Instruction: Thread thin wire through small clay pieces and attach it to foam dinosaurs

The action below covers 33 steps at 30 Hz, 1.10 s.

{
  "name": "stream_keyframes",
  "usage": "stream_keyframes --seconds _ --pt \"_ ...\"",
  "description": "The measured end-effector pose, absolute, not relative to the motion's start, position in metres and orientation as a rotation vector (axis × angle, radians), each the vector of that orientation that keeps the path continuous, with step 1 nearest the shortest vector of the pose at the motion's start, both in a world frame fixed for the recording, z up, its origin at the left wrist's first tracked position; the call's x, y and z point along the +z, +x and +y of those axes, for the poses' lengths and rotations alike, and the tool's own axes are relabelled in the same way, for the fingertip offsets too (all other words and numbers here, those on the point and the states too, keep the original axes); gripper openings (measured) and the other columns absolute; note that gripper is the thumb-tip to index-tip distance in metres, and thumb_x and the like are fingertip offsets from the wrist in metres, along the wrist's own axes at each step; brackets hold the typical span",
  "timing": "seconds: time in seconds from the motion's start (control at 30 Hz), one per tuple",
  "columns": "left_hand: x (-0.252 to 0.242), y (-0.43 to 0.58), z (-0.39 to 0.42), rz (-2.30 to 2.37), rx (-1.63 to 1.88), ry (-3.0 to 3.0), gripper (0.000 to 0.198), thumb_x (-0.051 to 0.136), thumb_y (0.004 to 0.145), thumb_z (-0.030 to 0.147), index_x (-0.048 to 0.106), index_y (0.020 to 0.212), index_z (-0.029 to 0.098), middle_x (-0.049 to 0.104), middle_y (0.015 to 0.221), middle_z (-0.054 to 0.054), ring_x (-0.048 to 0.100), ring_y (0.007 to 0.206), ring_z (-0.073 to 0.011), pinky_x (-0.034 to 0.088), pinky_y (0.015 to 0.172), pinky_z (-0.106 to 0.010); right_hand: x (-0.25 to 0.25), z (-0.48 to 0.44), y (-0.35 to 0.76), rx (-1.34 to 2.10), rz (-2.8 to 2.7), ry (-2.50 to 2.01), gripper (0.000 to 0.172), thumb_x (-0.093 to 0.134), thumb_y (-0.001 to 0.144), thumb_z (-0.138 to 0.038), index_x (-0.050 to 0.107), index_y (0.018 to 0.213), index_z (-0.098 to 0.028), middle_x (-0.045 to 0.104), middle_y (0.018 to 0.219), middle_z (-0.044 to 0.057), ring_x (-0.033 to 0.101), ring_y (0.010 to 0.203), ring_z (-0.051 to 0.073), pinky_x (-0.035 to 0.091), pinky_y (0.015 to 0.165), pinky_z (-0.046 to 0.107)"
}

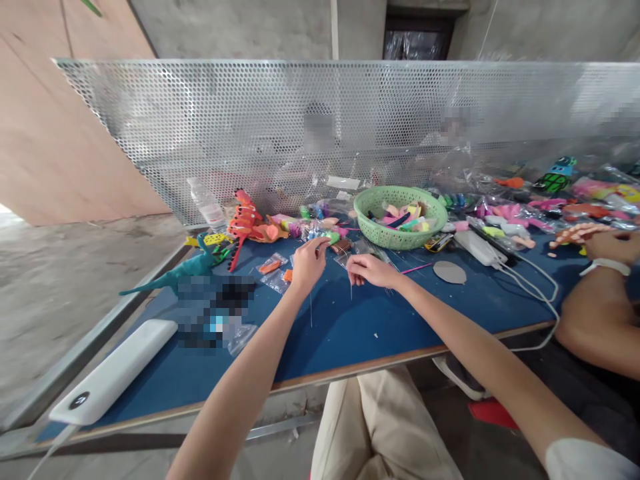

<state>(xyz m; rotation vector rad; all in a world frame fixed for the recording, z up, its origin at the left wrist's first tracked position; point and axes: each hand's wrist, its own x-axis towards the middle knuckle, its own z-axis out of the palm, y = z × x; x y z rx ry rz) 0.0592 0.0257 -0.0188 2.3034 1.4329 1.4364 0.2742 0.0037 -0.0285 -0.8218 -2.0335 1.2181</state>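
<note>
My left hand [309,261] is raised over the blue table [345,333], fingers pinched around a small green piece [332,237]. My right hand [367,270] rests close beside it on the table, fingers curled in a pinch on something too thin to name, perhaps a thread or wire. Small clear bags with orange pieces [273,268] lie just left of my left hand. A green basket [400,217] full of coloured foam pieces stands behind my hands.
Orange and teal toy dinosaurs [220,250] stand at the left. A white power bank [113,373] lies at the near left edge. A white charger with cable [483,250] and a grey disc [449,272] lie right. Another person's arm [597,293] rests at far right. A perforated metal screen [320,127] backs the table.
</note>
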Motion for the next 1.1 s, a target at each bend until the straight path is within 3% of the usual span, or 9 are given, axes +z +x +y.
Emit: stream_keyframes --seconds 0.2,0.37,0.63,0.8,1.1 --pt "-0.014 0.059 0.021 1.409 1.411 2.483 0.028 0.048 0.1 0.024 0.072 0.115 0.022 0.076 0.107 -0.006 0.071 0.092 -0.0191 0.053 0.083 -0.028 -0.033 0.002 0.269 1.283 -2.012 -0.816 0.028 0.05 0.099 -0.04 0.056 0.08 -0.019 0.07 0.072 0.003 0.062 0.058 0.013 0.048 0.056 0.025" --pt "-0.009 0.05 0.023 1.191 1.121 2.91 0.027 0.051 0.101 0.026 0.072 0.119 0.024 0.074 0.115 -0.006 0.068 0.104 -0.0205 0.052 0.091 -0.031 -0.031 0.001 0.269 1.216 -1.945 -0.883 0.028 0.047 0.098 -0.034 0.055 0.076 -0.02 0.067 0.066 0.001 0.057 0.054 0.012 0.044 0.055 0.024" --pt "-0.006 0.047 0.019 1.18 0.862 3.125 0.037 0.054 0.096 0.013 0.071 0.124 0.031 0.074 0.119 -0.003 0.071 0.096 -0.0188 0.051 0.067 -0.025 -0.024 -0.004 0.272 1.013 -2.075 -0.888 0.034 0.044 0.1 -0.032 0.054 0.07 -0.02 0.062 0.062 -0.001 0.055 0.057 0.013 0.042 0.061 0.026" --pt "-0.002 0.049 0.016 1.144 0.749 3.236 0.034 0.054 0.095 0.014 0.073 0.116 0.032 0.074 0.117 -0.002 0.071 0.093 -0.0191 0.048 0.06 -0.026 -0.023 -0.001 0.278 0.997 -2.197 -0.88 0.036 0.044 0.101 -0.035 0.052 0.069 -0.019 0.058 0.06 -0.002 0.053 0.057 0.013 0.04 0.064 0.027" --pt "-0.005 0.049 0.022 0.901 0.745 3.05 0.03 0.046 0.101 0.02 0.071 0.116 0.027 0.072 0.118 -0.004 0.069 0.102 -0.0174 0.053 0.083 -0.027 -0.027 0.007 0.288 1.294 -2.211 -0.823 0.036 0.049 0.099 -0.043 0.055 0.073 -0.019 0.057 0.062 -0.001 0.05 0.055 0.012 0.038 0.057 0.026"
